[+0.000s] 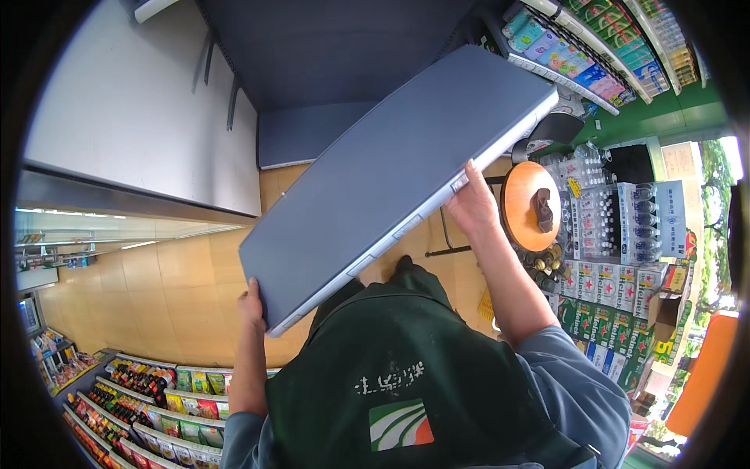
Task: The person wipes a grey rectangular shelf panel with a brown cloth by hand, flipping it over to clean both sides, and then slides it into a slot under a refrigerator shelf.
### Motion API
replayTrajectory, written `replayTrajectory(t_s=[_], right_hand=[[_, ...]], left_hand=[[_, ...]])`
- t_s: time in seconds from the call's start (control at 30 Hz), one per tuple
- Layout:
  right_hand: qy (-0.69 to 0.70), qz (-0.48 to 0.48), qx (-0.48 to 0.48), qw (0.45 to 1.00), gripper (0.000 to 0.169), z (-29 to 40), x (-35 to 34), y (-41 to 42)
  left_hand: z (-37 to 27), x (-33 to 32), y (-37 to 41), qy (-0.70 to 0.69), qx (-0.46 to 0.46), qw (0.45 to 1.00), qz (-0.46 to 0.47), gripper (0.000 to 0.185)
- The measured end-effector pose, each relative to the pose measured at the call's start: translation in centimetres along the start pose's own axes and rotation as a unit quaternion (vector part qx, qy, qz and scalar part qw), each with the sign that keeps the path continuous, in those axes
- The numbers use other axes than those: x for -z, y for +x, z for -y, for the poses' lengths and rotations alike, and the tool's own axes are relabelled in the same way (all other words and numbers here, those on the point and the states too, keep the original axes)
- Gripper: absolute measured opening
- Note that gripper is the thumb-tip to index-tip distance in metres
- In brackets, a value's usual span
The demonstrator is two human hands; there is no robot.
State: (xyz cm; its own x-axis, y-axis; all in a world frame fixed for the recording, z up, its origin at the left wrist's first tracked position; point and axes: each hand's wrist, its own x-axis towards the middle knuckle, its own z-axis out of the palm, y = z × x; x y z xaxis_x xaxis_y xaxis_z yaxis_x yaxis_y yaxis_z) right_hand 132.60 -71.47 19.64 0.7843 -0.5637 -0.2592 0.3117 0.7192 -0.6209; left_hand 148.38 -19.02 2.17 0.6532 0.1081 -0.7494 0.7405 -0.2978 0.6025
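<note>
A long dark grey metal shelf board [387,182] with a pale front strip is held tilted across the view, its right end farther from the body. My left hand [252,305] grips its near left end, thumb on top. On the front edge, right of the middle, my right hand [473,202] holds the strip with its thumb at the upper rim; the fingers beneath are hidden. Behind the board stands a dark shelving unit with a bare back panel [340,47] and a low base shelf [310,132], partly covered by the board.
A white cabinet side [140,111] rises at left. To the right are a round wooden stool [518,205] with a dark item on it, packs of water bottles [589,211] and stacked beer cartons [603,316]. Stocked shelves [574,58] stand at upper right, others [152,404] at lower left.
</note>
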Motion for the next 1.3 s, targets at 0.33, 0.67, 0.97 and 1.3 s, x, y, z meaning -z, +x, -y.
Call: replayTrajectory(t_s=[0.33, 0.67, 0.97, 1.3], right_hand=[[0.029, -0.091, -0.017, 0.995, 0.053, -1.0, 5.9, 2.4], [0.054, -0.030, -0.052, 0.997, 0.058, -1.5, 4.1, 3.8], [0.079, -0.037, -0.028, 0.996, 0.055, -2.3, 5.5, 6.8], [0.115, -0.061, -0.025, 0.991, 0.053, -3.9, 6.9, 8.4]], left_hand=[[-10.7, -1.3, -0.5, 0.043, -0.181, 0.980, -0.066, 0.061], [-15.3, 1.2, -1.6, 0.062, -0.210, 0.973, -0.074, 0.055], [-19.2, -1.9, -1.6, 0.067, -0.220, 0.969, -0.087, 0.055], [-21.2, -1.6, -0.4, 0.078, -0.245, 0.960, -0.113, 0.055]])
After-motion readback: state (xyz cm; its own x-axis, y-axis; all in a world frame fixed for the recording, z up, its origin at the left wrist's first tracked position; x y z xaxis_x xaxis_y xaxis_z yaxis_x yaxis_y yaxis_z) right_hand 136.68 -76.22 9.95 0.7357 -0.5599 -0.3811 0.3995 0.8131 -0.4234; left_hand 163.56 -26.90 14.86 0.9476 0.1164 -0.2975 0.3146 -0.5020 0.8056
